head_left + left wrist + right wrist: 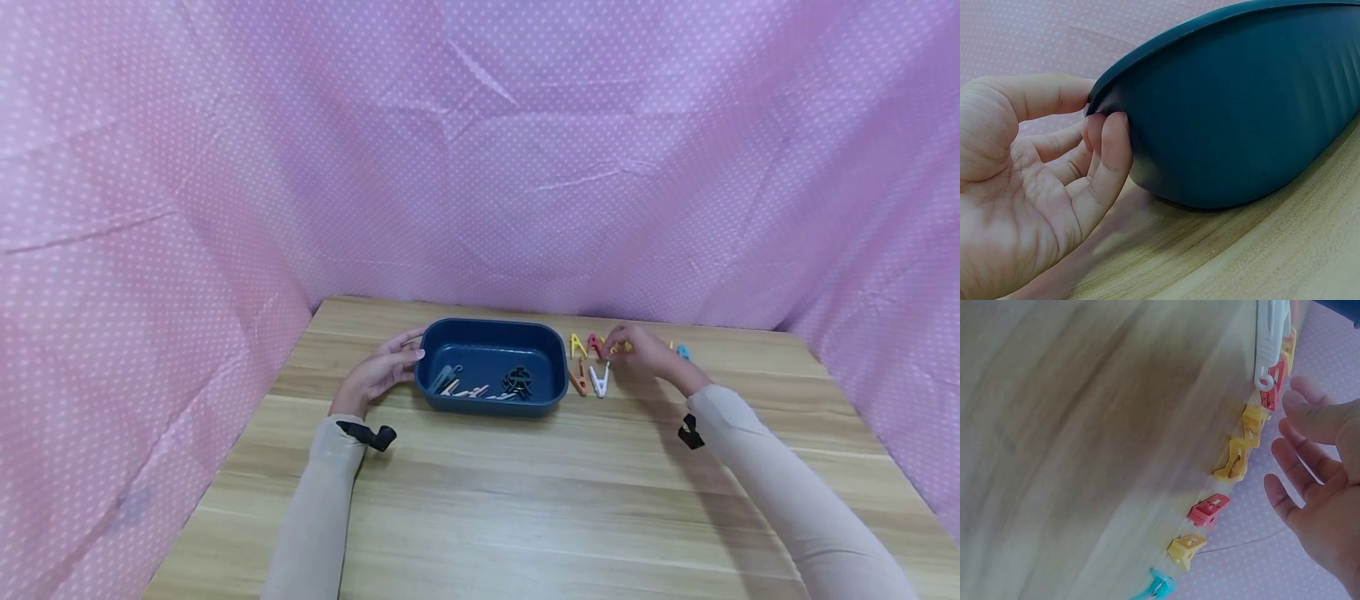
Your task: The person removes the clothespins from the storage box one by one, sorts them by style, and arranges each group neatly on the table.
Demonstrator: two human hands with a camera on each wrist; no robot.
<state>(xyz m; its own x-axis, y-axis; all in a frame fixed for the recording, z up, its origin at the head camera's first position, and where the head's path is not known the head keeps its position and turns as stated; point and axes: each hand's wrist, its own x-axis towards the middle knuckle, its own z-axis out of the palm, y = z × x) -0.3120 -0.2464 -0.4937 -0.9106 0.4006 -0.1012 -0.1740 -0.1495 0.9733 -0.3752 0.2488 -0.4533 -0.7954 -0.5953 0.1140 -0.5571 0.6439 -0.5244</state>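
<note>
My left hand grips the left rim of a dark blue plastic basin, its thumb at the rim and fingers bent against the wall below, as the left wrist view shows. Over a row of small clothespins at the back right hovers my right hand, fingers loosely bent. In the right wrist view its thumb and index tips come close to a red clothespin, with nothing between them. A yellow clothespin stands beside that one, and a white clothespin and an orange clothespin lie nearer the front.
Inside the basin lie several pale clothespins and a dark clip-like bundle. Farther right along the row come another red clothespin, a yellow one and a blue clothespin. A pink dotted cloth hangs behind the wooden table.
</note>
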